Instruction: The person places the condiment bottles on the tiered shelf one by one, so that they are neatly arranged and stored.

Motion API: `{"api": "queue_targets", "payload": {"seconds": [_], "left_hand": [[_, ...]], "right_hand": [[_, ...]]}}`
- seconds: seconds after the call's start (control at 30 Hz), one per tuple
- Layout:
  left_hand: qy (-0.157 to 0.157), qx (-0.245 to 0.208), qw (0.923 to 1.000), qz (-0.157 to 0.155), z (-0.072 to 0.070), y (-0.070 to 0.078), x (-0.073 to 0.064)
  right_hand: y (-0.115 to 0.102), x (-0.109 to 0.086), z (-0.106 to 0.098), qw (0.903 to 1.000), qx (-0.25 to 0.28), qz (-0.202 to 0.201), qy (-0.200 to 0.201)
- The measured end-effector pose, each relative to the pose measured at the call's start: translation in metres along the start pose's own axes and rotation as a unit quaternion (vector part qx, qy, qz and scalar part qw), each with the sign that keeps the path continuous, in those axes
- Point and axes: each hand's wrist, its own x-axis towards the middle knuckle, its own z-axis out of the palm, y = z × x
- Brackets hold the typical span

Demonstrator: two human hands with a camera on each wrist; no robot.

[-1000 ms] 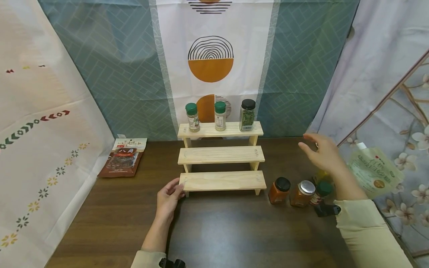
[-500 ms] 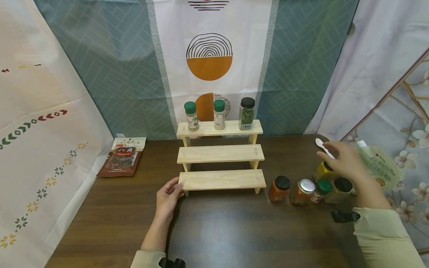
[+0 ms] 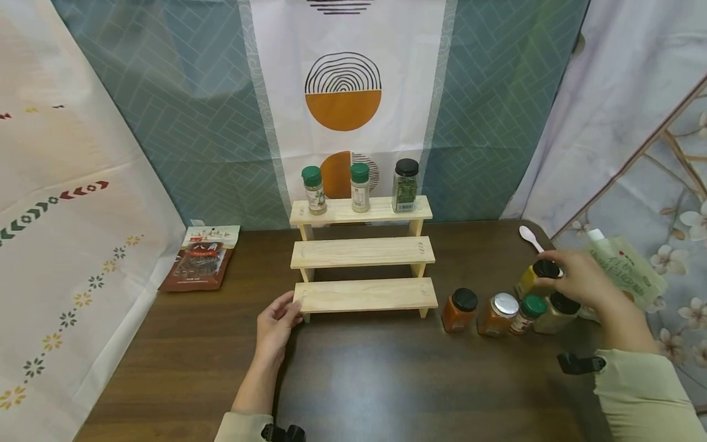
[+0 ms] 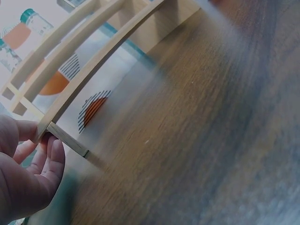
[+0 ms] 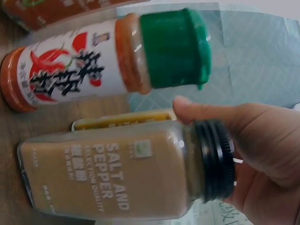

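My left hand (image 3: 274, 325) pinches the left end of the bottom step of a three-tier wooden display rack (image 3: 364, 296), thumb and fingers at the board's corner in the left wrist view. At the right, my right hand (image 3: 580, 279) has its thumb and fingers around the black lid of a yellow spice jar (image 3: 527, 281). In the right wrist view, that yellow jar (image 5: 122, 121) is mostly hidden behind a salt and pepper jar (image 5: 103, 173). A green-capped chili shaker (image 5: 79, 65) lies alongside in that view. Two green-capped shakers and a black-lidded herb jar (image 3: 405, 187) stand on the top step.
Left of the salt and pepper jar stand a silver-lidded jar (image 3: 499, 314) and a black-lidded orange jar (image 3: 459, 310). A white spoon (image 3: 530, 238) and a pale green spouted pouch (image 3: 629, 270) are farther right. A brown spice packet (image 3: 200, 259) lies at the left.
My right hand has moved right and down onto the yellow jar's lid, bringing the spoon and the salt and pepper jar into view. My left hand stays at the rack.
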Motion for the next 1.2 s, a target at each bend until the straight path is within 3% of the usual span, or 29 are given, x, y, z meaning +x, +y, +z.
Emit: {"api": "queue_targets", "payload": {"seconds": [0.2, 0.53, 1.2], "left_hand": [[0.003, 0.002, 1.0000, 0.001, 0.001, -0.002, 0.001], [0.000, -0.003, 1.0000, 0.003, 0.000, 0.000, -0.001], [0.001, 0.003, 1.0000, 0.004, 0.000, -0.001, -0.001]], "right_hand": [[0.003, -0.002, 0.003, 0.9999, -0.007, 0.007, -0.005], [0.002, 0.002, 0.009, 0.9990, -0.004, -0.008, 0.045], [-0.062, 0.034, 0.006, 0.9930, 0.009, -0.015, 0.117]]}}
